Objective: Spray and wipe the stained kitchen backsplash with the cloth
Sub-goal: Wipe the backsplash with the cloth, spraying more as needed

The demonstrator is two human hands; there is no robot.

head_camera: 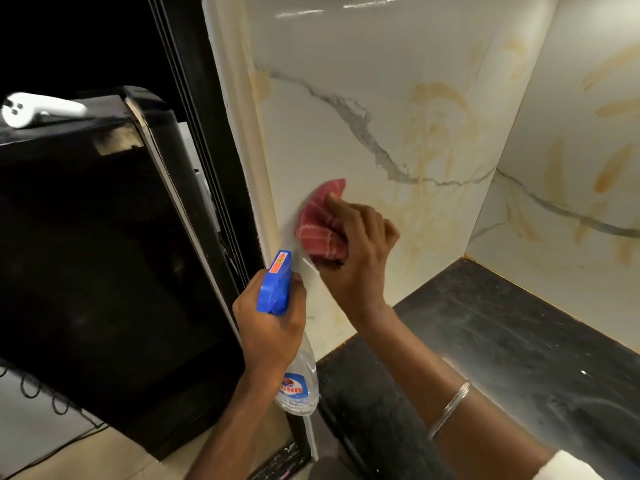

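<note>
Right hand [356,251] presses a red checked cloth [318,223] flat against the backsplash [363,98]; fingers curled over the bunched fabric, thumb side toward the counter; cloth sits low on the left-hand wall panel, near its outer edge trim. A thin metal bangle [450,407] rides the right forearm.

Left hand [270,327] wraps the neck of a spray bottle [298,382]; fingers closed round it below the blue trigger head [275,285], nozzle pointing up toward the cloth; clear bottle body hangs under the fist, with a blue and red label; the bottle is held in the air, just beside the wall edge, below and left of the cloth.

Backsplash: glossy white marble-look tile with a grey vein [363,133] running diagonally down across the left panel and on into the right panel; yellow-orange smears [440,109] spread over the middle of the left panel, right of and above the cloth; more such streaks [613,168] on the right panel; the patch around the cloth looks paler.

Dark speckled countertop [502,341] meets both panels in the corner; a faint orange line along that joint.

Left of the wall stands a black appliance [86,254], tilted in the wide view; a white object [34,110] lies on top of it, too washed out by glare to identify.
</note>
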